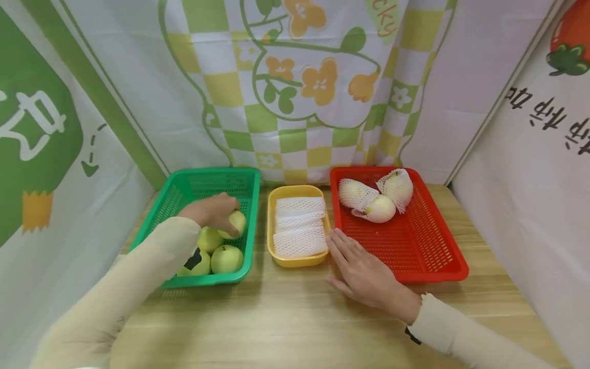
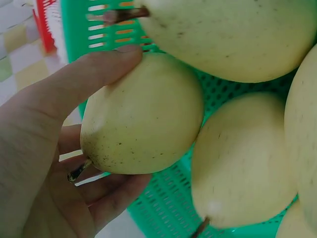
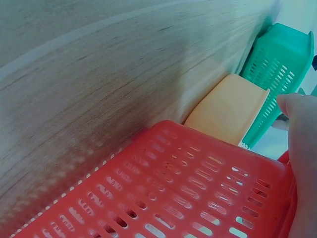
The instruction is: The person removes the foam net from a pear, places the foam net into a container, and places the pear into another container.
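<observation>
In the green basket [image 1: 251, 246], my left hand [image 1: 214, 211] curls round a pale yellow-green pear [image 2: 143, 116]. The left wrist view shows the thumb on one side of it and the fingers on the other. Several more pears [image 1: 227, 259] lie beside it. My right hand [image 1: 361, 269], fingers extended, is over the near left edge of the red basket [image 1: 442, 256], its fingertips by the yellow tray [image 1: 299, 263]. White foam net sleeves [image 1: 299, 242] lie flat in that tray. Several pears in foam nets [image 1: 397, 188] lie at the red basket's far end.
Wooden tabletop [image 1: 276, 323] runs in front of the containers. A checkered curtain [image 1: 304, 133] hangs behind them, and printed white panels stand at left and right.
</observation>
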Demonstrator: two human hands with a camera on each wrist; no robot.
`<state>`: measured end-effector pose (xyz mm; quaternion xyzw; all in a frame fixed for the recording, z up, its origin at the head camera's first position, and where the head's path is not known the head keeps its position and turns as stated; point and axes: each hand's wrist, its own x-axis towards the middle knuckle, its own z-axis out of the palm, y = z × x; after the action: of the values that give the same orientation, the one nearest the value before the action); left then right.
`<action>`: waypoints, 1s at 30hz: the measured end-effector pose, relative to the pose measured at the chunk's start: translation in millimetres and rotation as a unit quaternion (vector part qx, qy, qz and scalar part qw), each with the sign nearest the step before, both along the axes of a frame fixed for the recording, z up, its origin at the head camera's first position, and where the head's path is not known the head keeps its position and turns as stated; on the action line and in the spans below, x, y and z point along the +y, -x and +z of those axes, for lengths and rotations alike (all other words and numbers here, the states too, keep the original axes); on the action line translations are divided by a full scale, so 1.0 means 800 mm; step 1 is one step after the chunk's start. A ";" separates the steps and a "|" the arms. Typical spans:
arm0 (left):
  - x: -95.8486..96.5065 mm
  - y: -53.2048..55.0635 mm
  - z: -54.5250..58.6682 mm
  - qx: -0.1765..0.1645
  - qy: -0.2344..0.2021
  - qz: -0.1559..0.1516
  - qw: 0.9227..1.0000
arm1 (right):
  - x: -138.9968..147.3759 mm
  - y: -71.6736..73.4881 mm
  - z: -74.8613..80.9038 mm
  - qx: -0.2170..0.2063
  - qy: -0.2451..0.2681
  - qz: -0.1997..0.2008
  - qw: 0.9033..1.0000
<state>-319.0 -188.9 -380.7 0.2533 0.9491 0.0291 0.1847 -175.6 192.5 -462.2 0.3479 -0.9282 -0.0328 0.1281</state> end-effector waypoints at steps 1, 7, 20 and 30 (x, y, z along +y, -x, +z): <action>0.001 0.001 -0.003 -0.007 0.004 0.008 1.000 | 0.000 0.000 0.000 0.001 -0.001 0.000 1.000; 0.006 0.002 -0.018 -0.031 0.030 0.037 0.998 | -0.002 -0.001 0.000 0.008 -0.004 0.004 1.000; 0.003 0.002 -0.012 -0.082 0.039 0.082 0.992 | -0.004 -0.001 -0.003 0.016 -0.008 0.002 1.000; 0.003 -0.017 0.031 0.016 0.028 0.013 0.999 | 0.000 0.001 -0.003 0.021 -0.013 -0.002 1.000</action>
<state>-305.1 -186.5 -355.9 0.2363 0.9555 0.0011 0.1763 -176.3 192.6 -465.0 0.3474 -0.9252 -0.0523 0.1435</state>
